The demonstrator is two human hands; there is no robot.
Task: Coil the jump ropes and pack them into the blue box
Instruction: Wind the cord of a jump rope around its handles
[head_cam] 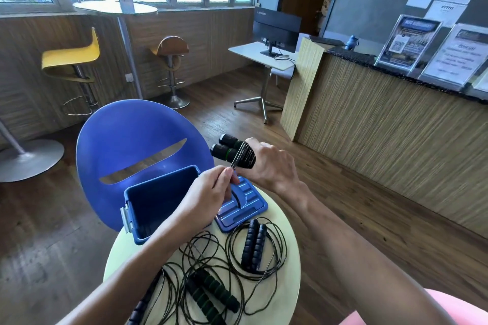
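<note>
**A:** Start nearest you: two ropes lie loose on the round table point(286, 250). The one with green-banded handles point(211, 295) sprawls in tangled loops, and the one with dark ribbed handles point(254, 244) sits just right of it, roughly coiled. Their cords look to overlap. Lift one carelessly and you may drag the other off the edge.

**B:** And my hands?

**A:** Your left hand point(203, 199) pinches the cord end, above the lid point(241, 206). Your right hand point(266, 163), farther out, is clenched around the wound rope point(244, 157), its two handles pointing left. If your left pinch slackens, I'd expect the wraps to spring loose.

**B:** The box?

**A:** The blue box point(158, 202) stands open on the table's far left edge, close to the rim, against the blue chair point(126, 140). I can't see anything inside it. Push the bundle in hard and you could shove the box off.
</note>
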